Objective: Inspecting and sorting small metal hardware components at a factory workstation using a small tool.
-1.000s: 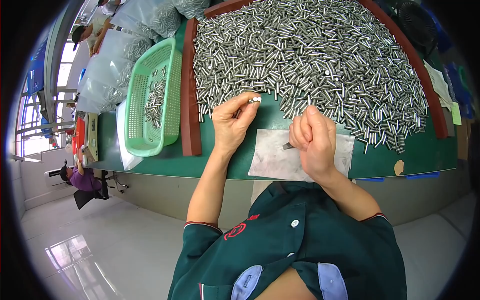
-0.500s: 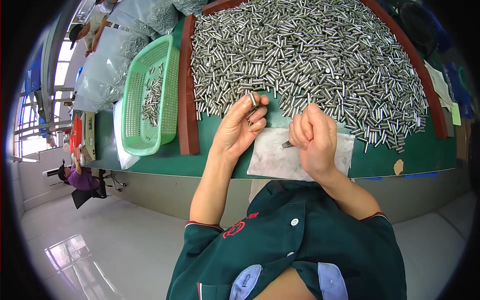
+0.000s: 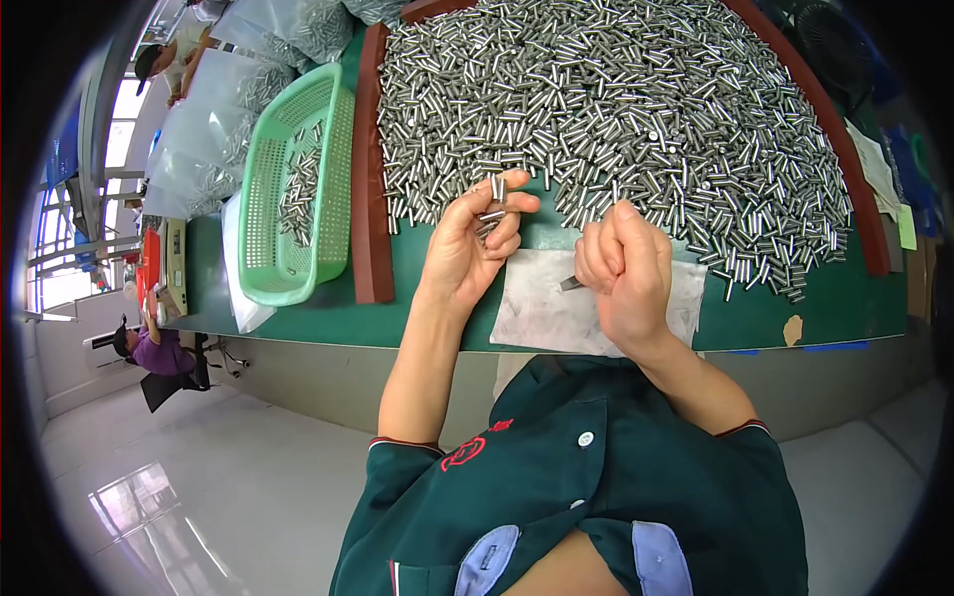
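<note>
My left hand (image 3: 465, 243) pinches a short shiny metal pin (image 3: 498, 189) upright between thumb and fingertips. Another metal pin (image 3: 491, 216) lies lower, against the curled fingers of the same hand. My right hand (image 3: 626, 268) is a closed fist, thumb on top, over a stained white cloth (image 3: 532, 303). From its underside pokes the flat grey end of a small tool (image 3: 569, 284); the rest is hidden in the fist, so its kind does not show. Beyond both hands spreads a big pile of metal pins (image 3: 606, 109) on the green tabletop (image 3: 437, 333).
Dark red bars (image 3: 370, 199) border the pile. Left of them stands a light green plastic basket (image 3: 338, 228) with some pins inside. Clear bags of pins (image 3: 204, 124) lie beyond it, near a scale (image 3: 174, 263). A fan (image 3: 830, 50) stands far right. Another person (image 3: 159, 350) sits far left.
The pin in my left fingertips has turned from slanted to upright, and the fingers have opened out a little, showing the second pin. My right hand stays nearly still.
</note>
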### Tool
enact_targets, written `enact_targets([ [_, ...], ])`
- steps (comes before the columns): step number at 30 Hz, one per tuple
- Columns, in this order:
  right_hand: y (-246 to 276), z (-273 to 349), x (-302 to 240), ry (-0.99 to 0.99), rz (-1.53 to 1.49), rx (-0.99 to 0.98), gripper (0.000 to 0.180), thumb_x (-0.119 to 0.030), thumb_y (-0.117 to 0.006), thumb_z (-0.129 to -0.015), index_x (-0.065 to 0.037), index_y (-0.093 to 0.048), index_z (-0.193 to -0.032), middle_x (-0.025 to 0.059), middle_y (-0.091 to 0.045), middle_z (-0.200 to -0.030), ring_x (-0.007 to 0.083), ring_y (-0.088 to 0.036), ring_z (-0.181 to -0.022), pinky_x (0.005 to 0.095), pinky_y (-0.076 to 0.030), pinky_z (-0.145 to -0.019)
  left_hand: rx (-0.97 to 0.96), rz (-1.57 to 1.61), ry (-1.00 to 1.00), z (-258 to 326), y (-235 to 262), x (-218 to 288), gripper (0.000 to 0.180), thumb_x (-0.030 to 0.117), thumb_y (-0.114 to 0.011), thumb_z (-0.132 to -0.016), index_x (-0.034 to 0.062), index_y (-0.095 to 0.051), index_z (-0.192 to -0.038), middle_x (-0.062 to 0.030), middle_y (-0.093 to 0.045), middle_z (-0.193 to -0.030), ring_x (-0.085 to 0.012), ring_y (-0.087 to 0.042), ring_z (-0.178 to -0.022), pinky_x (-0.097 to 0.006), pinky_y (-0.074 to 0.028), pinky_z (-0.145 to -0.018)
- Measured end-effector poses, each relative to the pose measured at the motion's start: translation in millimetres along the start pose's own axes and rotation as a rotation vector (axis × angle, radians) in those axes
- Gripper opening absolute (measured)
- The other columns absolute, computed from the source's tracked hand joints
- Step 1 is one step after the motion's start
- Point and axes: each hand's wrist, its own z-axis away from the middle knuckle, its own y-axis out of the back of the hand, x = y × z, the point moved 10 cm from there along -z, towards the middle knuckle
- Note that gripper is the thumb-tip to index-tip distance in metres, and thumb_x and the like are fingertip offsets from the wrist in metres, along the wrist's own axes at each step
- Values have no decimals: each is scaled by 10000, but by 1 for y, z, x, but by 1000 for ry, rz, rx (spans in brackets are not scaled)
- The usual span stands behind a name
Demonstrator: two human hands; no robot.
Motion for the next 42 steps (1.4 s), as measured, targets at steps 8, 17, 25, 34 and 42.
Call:
enact_targets([
  [8,-1,-6,-3,16,-7,-10,407,-197,-316,-892,-84,-282,-503,-6,-304,-437,51,-226,-397,212,-193,-384,-14,67,9,-4,-1,3,312,179,-363,-859,-49,-454,-1050,-165,-580,-876,-65,-357,-496,-178,-296,-423],
  [17,-6,7,3,28,-18,3,426,-218,-304,-900,-109,-265,-490,-4,-249,-409,89,-210,-383,244,-199,-374,14,108,-37,10,13,3,171,249,-443,-861,80,-463,-877,4,-382,-604,-82,-339,-502,-208,-303,-450],
  [25,-16,29,-53,314,-19,-84,408,-210,-267,-892,-113,-231,-497,-1,-213,-394,94,-162,-331,248,-192,-340,-30,117,-94,18,1,12,258,286,-356,-898,72,-475,-818,37,-290,-499,-59,-251,-423,-193,-227,-406],
  [34,-5,85,-129,848,542,81,300,-153,-367,-794,-61,-279,-523,40,-281,-458,116,-246,-392,244,-202,-388,-98,164,-122,24,1,17,273,297,-358,-898,79,-478,-784,53,-268,-484,-51,-239,-422,-190,-220,-415],
  [42,12,89,-169,1058,652,245,291,-117,-335,-743,-68,-261,-465,59,-256,-395,145,-272,-347,258,-232,-341,-89,352,-91,22,1,20,317,338,-383,-879,78,-455,-712,17,-281,-522,-74,-248,-449,-201,-223,-427],
])
